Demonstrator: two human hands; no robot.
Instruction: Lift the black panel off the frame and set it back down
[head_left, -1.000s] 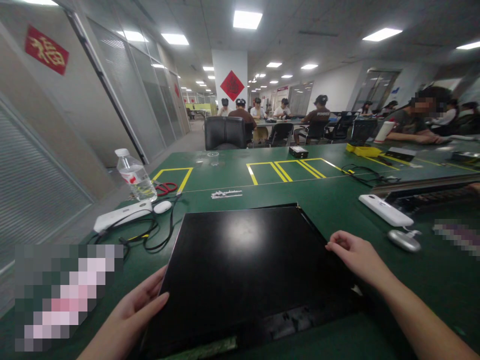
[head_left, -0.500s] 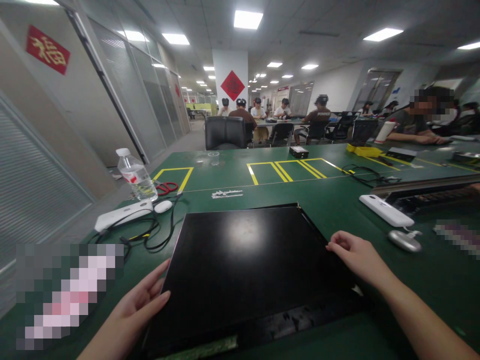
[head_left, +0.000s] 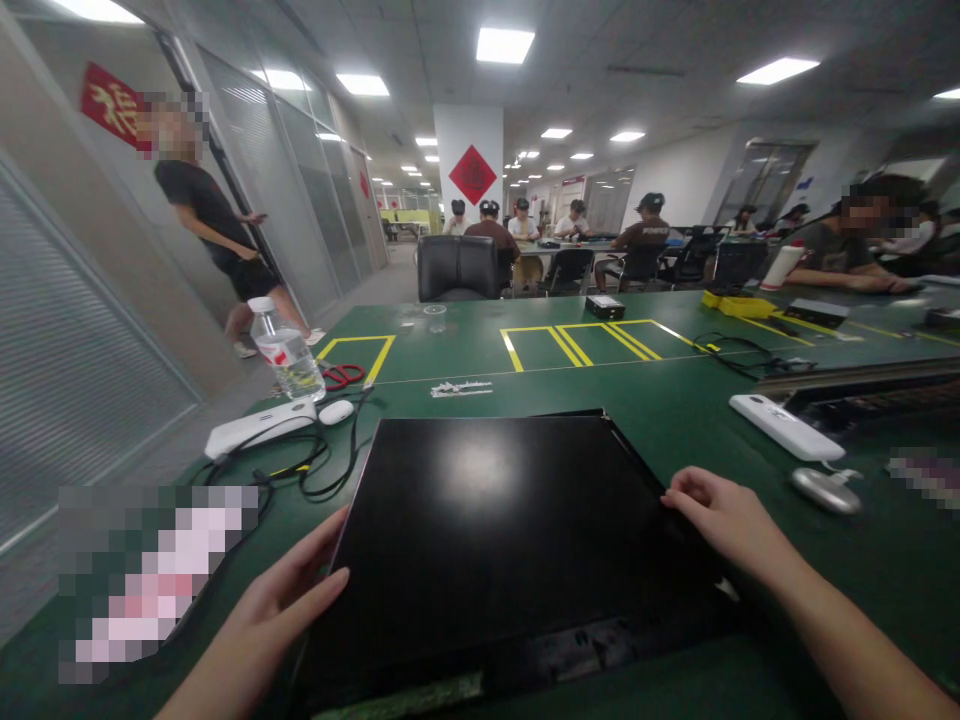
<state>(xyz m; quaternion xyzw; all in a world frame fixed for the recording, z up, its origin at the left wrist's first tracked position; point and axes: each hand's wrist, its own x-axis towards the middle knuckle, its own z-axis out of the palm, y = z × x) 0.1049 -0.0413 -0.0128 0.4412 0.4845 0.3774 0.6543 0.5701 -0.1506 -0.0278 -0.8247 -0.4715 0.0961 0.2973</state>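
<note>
A flat black panel (head_left: 495, 530), glossy on top, lies in front of me, with a bright reflection near its far side. Along its near edge runs a darker strip with a green piece (head_left: 427, 695) at the left. My left hand (head_left: 289, 590) grips the panel's left edge, thumb over the top and fingers at the side. At the right edge, my right hand (head_left: 712, 510) pinches the rim between thumb and fingertips. The panel's far right corner stands slightly off its dark frame.
On the green table (head_left: 465, 350) are a bottle (head_left: 285, 355), red scissors (head_left: 345, 376), white devices (head_left: 787, 427), a mouse (head_left: 335, 412), cables, white scraps (head_left: 461, 388) and yellow trays (head_left: 739, 304). People sit farther back; one person (head_left: 202, 210) walks at the left.
A person has come into view at the left. The whole view has shifted slightly, moving the table's things a little to the right. Both my hands keep their hold on the panel.
</note>
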